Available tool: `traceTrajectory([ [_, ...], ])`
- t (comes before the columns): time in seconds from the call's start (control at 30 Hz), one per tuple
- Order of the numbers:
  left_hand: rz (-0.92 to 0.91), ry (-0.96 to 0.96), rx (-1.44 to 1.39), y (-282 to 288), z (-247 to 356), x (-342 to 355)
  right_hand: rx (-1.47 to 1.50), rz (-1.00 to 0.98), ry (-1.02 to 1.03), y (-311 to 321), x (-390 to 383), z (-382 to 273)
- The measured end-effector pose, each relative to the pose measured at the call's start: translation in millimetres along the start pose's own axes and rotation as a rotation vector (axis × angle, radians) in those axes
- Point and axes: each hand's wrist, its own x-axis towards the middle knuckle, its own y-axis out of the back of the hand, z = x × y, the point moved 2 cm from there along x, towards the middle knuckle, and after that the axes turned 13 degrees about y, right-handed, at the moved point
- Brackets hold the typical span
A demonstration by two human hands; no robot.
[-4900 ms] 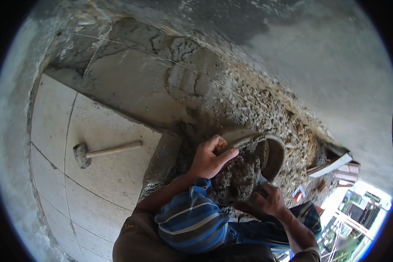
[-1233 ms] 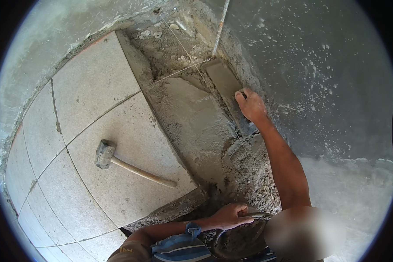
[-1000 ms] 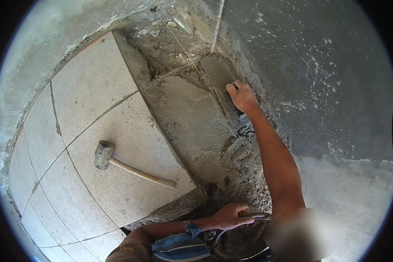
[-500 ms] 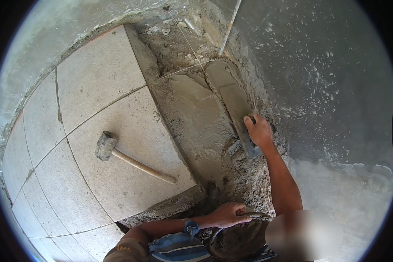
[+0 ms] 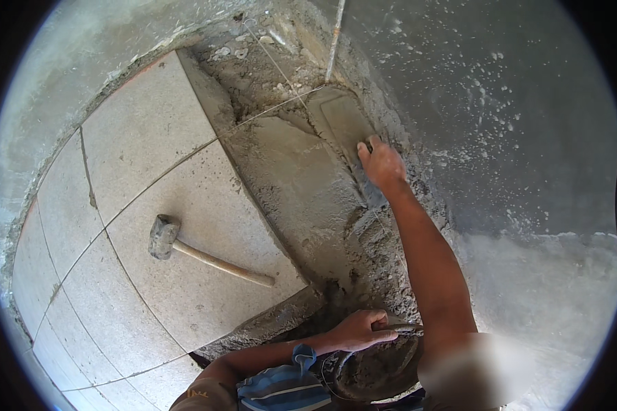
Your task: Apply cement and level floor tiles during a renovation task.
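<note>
My right hand (image 5: pixel 382 164) grips a long, flat plastering float (image 5: pixel 372 194) that lies on the wet mortar (image 5: pixel 288 161) along the foot of the wall. Grey mortar smears the float, so its outline is partly hard to make out. Close to my body, my left hand (image 5: pixel 358 331) is closed on the edge of a dark bucket (image 5: pixel 410 329) with mortar inside. Left of the mortar strip, a mallet (image 5: pixel 164 236) with a dark head and wooden handle rests on a beige tile.
Large beige floor tiles (image 5: pixel 144 113) cover the left side, their raised edge bordering the mortar. A string line (image 5: pixel 277 106) crosses the far end. A thin rod (image 5: pixel 334 41) leans at the wall's foot. Mortar splashes dot the grey wall (image 5: pixel 528 157) on the right.
My right hand has slid the float away from me along the wall and slightly left. My left hand stays on the bucket. The whole view has shifted a little.
</note>
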Motion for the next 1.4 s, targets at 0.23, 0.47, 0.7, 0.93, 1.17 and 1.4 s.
traceTrajectory([
  [0.23,-0.025,0.021,-0.027,3.1,0.9,-4.0,0.143,0.228,0.206,-4.7,-125.9,63.6],
  [0.47,-0.001,-0.007,-0.023,3.1,-8.8,-7.2,0.154,0.120,-0.015,19.9,-187.0,47.9],
  [0.7,-0.026,-0.007,-0.054,2.5,3.7,-6.4,0.226,0.104,-0.033,32.9,-177.8,49.9],
  [0.93,0.165,-0.167,0.156,26.2,7.4,24.2,0.172,0.064,-0.214,66.6,-309.6,120.2],
  [1.17,0.600,-0.322,0.704,35.1,31.8,101.6,0.061,-0.001,-0.299,123.6,-445.7,151.3],
  [1.4,0.572,-0.324,1.040,10.9,4.9,162.4,-0.101,0.025,-0.407,113.6,-530.9,156.3],
])
